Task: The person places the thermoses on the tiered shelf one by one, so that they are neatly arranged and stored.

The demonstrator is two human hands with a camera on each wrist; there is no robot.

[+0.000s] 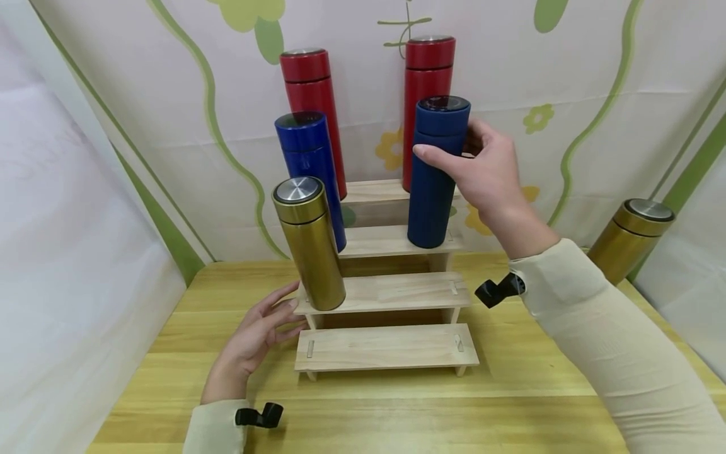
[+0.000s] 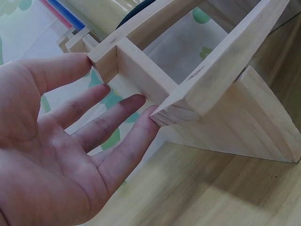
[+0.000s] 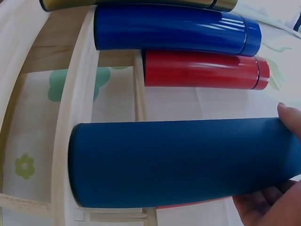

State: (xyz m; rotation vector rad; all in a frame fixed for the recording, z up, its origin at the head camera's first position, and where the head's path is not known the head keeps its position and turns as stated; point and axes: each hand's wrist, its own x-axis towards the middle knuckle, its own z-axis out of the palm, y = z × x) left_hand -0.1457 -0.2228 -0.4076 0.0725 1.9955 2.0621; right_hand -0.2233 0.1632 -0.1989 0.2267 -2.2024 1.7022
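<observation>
In the head view my right hand [image 1: 490,164] grips a matte dark blue thermos bottle [image 1: 433,195] near its top, thumb at the front. The bottle is upright, its base at the right end of the second shelf from the top of a stepped wooden rack [image 1: 391,350]. In the right wrist view the base of this bottle [image 3: 178,162] meets the shelf's front edge. My left hand [image 1: 258,337] rests at the rack's left side. The left wrist view shows that hand's fingers [image 2: 124,143] loosely extended, fingertips touching the rack's end edges [image 2: 178,110].
Two red bottles [image 1: 309,85] [image 1: 428,79] stand on the top shelf. A glossy blue bottle [image 1: 312,164] stands left on the second shelf, a gold bottle [image 1: 312,252] left on the third. Another gold bottle [image 1: 629,239] stands right, behind my sleeve. A patterned curtain [image 1: 499,50] hangs behind.
</observation>
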